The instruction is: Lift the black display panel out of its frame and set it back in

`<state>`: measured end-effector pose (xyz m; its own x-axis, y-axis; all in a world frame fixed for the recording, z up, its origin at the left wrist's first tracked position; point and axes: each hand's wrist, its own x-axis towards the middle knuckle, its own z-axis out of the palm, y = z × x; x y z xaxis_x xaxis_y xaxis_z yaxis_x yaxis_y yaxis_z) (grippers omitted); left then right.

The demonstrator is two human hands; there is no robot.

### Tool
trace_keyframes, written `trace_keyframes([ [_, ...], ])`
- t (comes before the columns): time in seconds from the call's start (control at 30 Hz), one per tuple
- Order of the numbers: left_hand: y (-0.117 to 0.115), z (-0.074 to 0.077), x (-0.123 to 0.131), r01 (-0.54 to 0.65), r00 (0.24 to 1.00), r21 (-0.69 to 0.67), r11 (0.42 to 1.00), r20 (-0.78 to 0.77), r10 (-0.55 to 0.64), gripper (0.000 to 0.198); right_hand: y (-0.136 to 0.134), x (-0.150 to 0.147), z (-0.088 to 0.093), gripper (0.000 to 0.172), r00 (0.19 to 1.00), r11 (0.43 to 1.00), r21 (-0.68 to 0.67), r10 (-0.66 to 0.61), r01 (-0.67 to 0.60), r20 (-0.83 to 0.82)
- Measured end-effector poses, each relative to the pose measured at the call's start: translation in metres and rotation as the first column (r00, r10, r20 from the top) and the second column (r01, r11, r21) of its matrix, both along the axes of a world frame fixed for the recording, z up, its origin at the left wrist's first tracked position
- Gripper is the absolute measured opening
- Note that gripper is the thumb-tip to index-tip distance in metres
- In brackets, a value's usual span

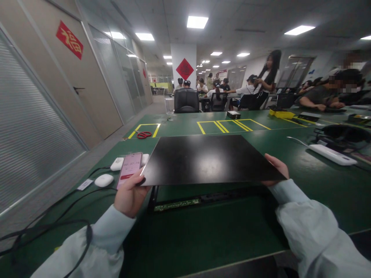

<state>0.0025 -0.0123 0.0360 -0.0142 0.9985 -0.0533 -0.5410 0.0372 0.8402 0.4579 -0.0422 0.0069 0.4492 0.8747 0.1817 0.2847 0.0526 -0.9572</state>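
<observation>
Between my two hands a dark, glossy, flat panel [191, 160] is held up above the green table, looking like a display panel. My left hand [131, 195] grips its left edge, thumb on top. At the opposite edge, my right hand [276, 170] is closed on the panel with the thumb on its upper side. Beneath the panel, a black frame [152, 199] lies on the table with a strip of green circuit board [176, 204] along its near side. The panel hides most of that frame.
Left of the panel stand a lit phone [129, 168], a white mouse [104, 180] and black cables. Red-handled scissors [144, 134] lie farther back near yellow tape outlines [224, 126]. At right are a white power strip [332, 154] and a black headset-like object [342, 137]. Several people sit beyond.
</observation>
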Motion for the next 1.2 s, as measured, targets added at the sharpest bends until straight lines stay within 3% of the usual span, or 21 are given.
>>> trace_keyframes([
  [0.13,-0.001,-0.007,0.001,0.081,0.996,0.007,0.997,-0.037,-0.081,0.041,0.002,-0.001,0.002,0.051,0.942,0.996,-0.064,0.041,-0.066,-0.333],
  [0.3,0.002,-0.019,0.004,0.195,0.978,0.036,0.98,-0.084,-0.192,0.044,0.0,0.007,0.006,0.049,0.934,0.999,-0.041,-0.014,-0.001,-0.358],
  [0.4,0.005,-0.027,0.004,0.19,0.969,-0.009,0.982,-0.16,-0.189,0.046,-0.003,0.013,0.007,0.05,0.936,1.0,-0.01,-0.011,0.008,-0.352],
  [0.53,0.01,-0.037,-0.001,0.163,0.95,-0.014,0.986,-0.269,-0.161,0.055,-0.001,0.01,0.006,0.038,0.898,0.992,0.119,0.011,0.046,-0.439],
  [0.63,0.015,-0.043,-0.008,0.223,0.888,0.072,0.972,-0.427,-0.172,0.068,0.003,0.003,0.007,0.024,0.785,0.942,0.256,-0.013,0.217,-0.619],
  [0.7,0.016,-0.046,-0.011,0.286,0.816,0.115,0.951,-0.549,-0.179,0.074,0.006,-0.003,0.01,0.018,0.666,0.901,0.273,-0.024,0.337,-0.745],
  [0.77,0.017,-0.047,-0.015,0.355,0.733,0.151,0.923,-0.658,-0.174,0.072,0.008,-0.007,0.014,0.017,0.603,0.883,0.261,-0.03,0.389,-0.797],
  [0.87,0.015,-0.046,-0.018,0.424,0.634,0.208,0.881,-0.763,-0.125,0.064,0.008,-0.011,0.019,0.02,0.605,0.855,0.262,-0.073,0.447,-0.793],
  [0.93,0.014,-0.044,-0.019,0.45,0.593,0.23,0.863,-0.8,-0.096,0.062,0.009,-0.011,0.019,0.027,0.613,0.802,0.281,-0.129,0.527,-0.78],
  [1.07,0.015,-0.045,-0.019,0.488,0.526,0.252,0.836,-0.849,-0.052,0.057,0.012,-0.009,0.016,0.04,0.595,0.675,0.304,-0.247,0.672,-0.765],
  [1.2,0.019,-0.053,-0.02,0.509,0.501,0.292,0.809,-0.865,-0.003,0.053,0.014,-0.003,0.012,0.044,0.55,0.622,0.259,-0.335,0.739,-0.765],
])
